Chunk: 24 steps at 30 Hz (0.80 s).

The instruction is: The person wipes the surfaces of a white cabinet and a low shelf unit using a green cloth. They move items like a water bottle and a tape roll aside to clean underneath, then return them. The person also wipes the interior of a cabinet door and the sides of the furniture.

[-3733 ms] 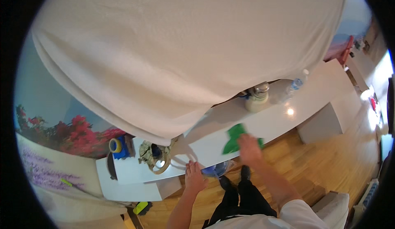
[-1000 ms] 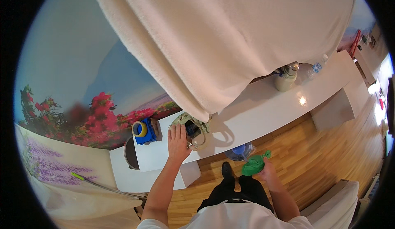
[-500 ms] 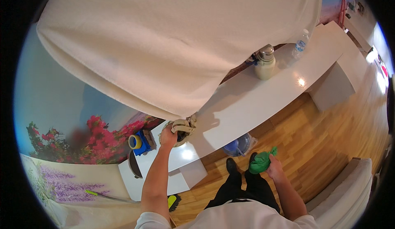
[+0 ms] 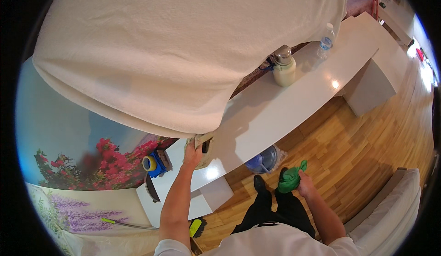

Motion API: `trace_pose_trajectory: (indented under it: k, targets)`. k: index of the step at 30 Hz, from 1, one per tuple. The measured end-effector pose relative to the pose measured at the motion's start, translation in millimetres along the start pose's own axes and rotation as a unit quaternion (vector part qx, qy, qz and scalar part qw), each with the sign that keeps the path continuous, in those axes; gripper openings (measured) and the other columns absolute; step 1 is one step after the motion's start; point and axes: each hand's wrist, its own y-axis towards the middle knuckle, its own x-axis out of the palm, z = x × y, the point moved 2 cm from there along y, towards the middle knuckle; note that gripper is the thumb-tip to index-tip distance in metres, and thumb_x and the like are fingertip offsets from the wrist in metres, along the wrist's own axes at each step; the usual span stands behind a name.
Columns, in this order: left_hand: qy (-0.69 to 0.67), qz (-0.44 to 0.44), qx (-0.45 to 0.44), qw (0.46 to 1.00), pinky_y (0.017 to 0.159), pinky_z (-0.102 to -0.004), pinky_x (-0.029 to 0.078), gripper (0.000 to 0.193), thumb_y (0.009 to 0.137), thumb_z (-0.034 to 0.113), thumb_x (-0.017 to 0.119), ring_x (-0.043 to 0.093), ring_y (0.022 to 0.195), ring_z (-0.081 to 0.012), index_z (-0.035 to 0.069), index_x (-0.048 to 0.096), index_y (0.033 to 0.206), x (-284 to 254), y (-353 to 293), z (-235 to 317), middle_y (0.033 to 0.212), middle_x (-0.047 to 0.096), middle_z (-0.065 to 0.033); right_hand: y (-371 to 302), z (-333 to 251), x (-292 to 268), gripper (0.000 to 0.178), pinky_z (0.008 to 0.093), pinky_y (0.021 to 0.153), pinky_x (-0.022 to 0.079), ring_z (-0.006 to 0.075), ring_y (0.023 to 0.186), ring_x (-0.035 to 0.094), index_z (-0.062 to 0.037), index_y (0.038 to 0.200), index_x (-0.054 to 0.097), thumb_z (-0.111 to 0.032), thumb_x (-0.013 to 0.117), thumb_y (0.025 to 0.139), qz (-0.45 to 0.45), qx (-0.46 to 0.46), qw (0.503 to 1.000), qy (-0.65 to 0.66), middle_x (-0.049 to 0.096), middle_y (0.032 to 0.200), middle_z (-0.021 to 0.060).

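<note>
My left hand is closed on the edge of a beige, rounded, bag-like thing with a dark opening. It stands on the long white counter, just below the hanging edge of a large white cloth that covers part of it. What kind of thing it is, I cannot make out for certain. Off to the right, away from the counter, my right hand grips a bunched green cloth over the floor.
A cream flask with a metal lid and a clear plastic bottle stand farther along the counter. At its left end are a tape roll and a blue box. A large water jug lies by my feet; a brush is at lower left.
The view has shifted slightly. My left hand stays on the beige thing, whose raised flap or strap now shows less. My right hand keeps the green cloth in nearly the same place.
</note>
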Motion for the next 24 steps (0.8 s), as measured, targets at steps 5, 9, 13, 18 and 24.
trace_pose_trajectory:
  k: [5,9,13,18,24]
  targets:
    - [-0.070,-0.005,0.050,0.996,0.107,-0.0460,0.049,0.043,0.111,0.029,0.051,0.064,0.128,-0.0450,0.001,0.067,0.139,30.8,18.4,34.1,0.135,0.070,-0.0259,9.5,-1.0,-16.8,0.049,0.0587,0.094,0.060,0.0369,0.115,0.070,0.0005,0.140,0.057,-0.040,0.051,0.115,0.008,-0.020,0.999,-0.045,0.068,0.133,0.0177]
    - [-0.078,-0.037,0.045,0.995,0.108,-0.0437,0.049,0.042,0.113,0.031,0.050,0.066,0.127,-0.0398,0.005,0.068,0.140,63.8,29.4,80.4,0.135,0.072,-0.0201,20.4,-3.5,-35.2,0.048,0.0591,0.095,0.059,0.0372,0.116,0.070,-0.0003,0.141,0.057,-0.040,0.051,0.115,0.014,-0.022,0.999,-0.040,0.068,0.135,0.0182]
    - [-0.100,-0.059,0.064,0.991,0.118,-0.0409,0.039,0.040,0.115,0.032,0.048,0.056,0.138,-0.0293,0.007,0.071,0.138,79.3,38.7,110.0,0.146,0.064,-0.0144,12.1,-4.7,-24.3,0.047,0.0582,0.095,0.059,0.0369,0.116,0.070,-0.0010,0.141,0.058,-0.039,0.051,0.114,0.057,0.004,0.997,-0.052,0.067,0.135,0.0183]
    - [-0.074,-0.045,0.008,0.996,0.122,-0.0423,0.035,0.045,0.115,0.041,0.047,0.051,0.144,-0.0332,0.013,0.069,0.142,114.3,76.3,169.8,0.155,0.057,-0.0151,16.5,-4.3,-49.3,0.043,0.0519,0.085,0.063,0.0350,0.105,0.073,-0.0005,0.135,0.061,-0.037,0.053,0.113,0.057,-0.019,0.995,-0.085,0.071,0.124,0.0162]
    - [-0.214,0.022,-0.127,0.968,0.121,-0.0416,0.037,0.058,0.115,0.051,0.041,0.051,0.146,-0.0317,0.008,0.068,0.143,156.0,138.6,236.2,0.151,0.064,-0.0138,2.0,-11.3,-35.9,0.040,0.0468,0.081,0.063,0.0299,0.101,0.074,0.0007,0.132,0.063,-0.033,0.056,0.113,0.043,-0.044,0.998,-0.008,0.073,0.120,0.0142]
